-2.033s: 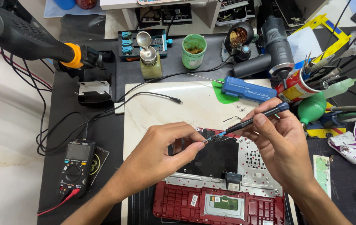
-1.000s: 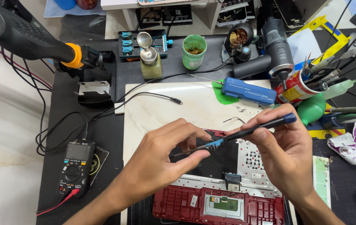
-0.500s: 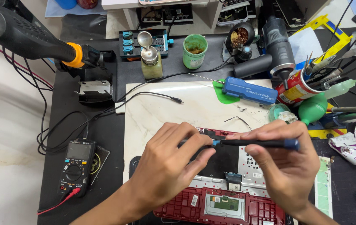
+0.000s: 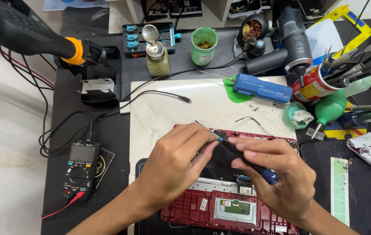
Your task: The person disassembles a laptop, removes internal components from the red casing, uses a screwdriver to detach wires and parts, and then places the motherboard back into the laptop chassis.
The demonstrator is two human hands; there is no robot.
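Observation:
A red laptop shell (image 4: pixel 220 213) lies open side up on a pale marble slab (image 4: pixel 168 109), with a black part under my hands. My right hand (image 4: pixel 281 174) holds a slim black screwdriver with a blue cap (image 4: pixel 246 159), laid nearly flat and pointing up-left. My left hand (image 4: pixel 176 163) pinches the tool's front end, near its thin metal tip (image 4: pixel 200 126). Both hands hover over the shell's upper middle and hide what is beneath.
A black multimeter (image 4: pixel 79 167) with a red lead sits at the left. A blue tool case (image 4: pixel 261 88), green cup (image 4: pixel 203 45), liquid dispenser bottle (image 4: pixel 156 54), a tool-filled can (image 4: pixel 313 85) and a green blower bulb (image 4: pixel 329 109) crowd the back and right. Cables cross the slab's upper left.
The screwdriver has swung from pointing down-left with its cap up right to lying flatter, cap now low by my right palm. My left hand has closed on its front end.

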